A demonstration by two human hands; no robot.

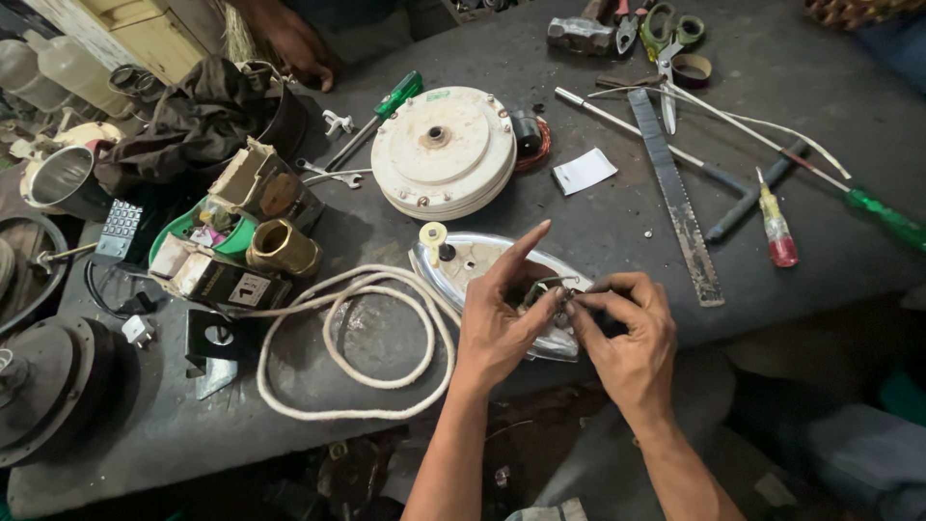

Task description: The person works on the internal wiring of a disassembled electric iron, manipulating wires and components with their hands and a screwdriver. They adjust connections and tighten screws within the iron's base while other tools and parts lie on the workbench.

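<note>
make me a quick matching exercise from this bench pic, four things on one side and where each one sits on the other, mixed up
Things:
1. white cord
2. round white motor housing
3. metal ruler
4. red-handled screwdriver

Places:
A. right of the ruler, near the table's right side
B. looped on the table left of the left hand
C. lying lengthwise between the white paper scrap and the screwdrivers
D. behind the iron body that both hands work on

Pairs: 1-B, 2-D, 3-C, 4-A
</note>
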